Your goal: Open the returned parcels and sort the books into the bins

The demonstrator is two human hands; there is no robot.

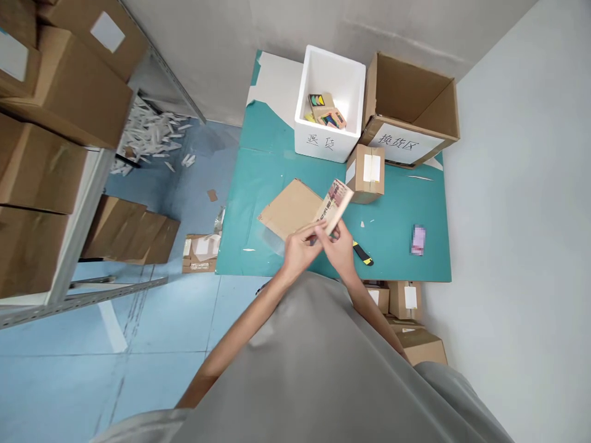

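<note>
One teal counter [397, 209] fills the middle of the frame, seen from above, with blue floor to its left. A metal shelf [83, 203] stacked with brown cartons [69, 92] runs down the left edge.

At the counter's upper right stands an open cardboard box [406, 92] with a white handwritten label on its front. Just left of it, touching or nearly so, is a white foam box [329, 138], also hand-lettered, with a colourful wooden toy [327, 111] lying inside.

A flat sheet of cardboard [290, 208] lies at centre. A small sealed box [364, 174] stands just in front of the two larger boxes.

Below centre, the left hand [299, 249] and right hand [339, 246] meet above the counter's near edge. Each grip is pinched on the lower end of a printed packet [336, 203], which tilts up and to the right over the cardboard sheet.

A yellow and black knife [363, 253] lies on the counter just right of the right hand. Further right lies a small pink item [418, 239], too blurred to make out.
</note>
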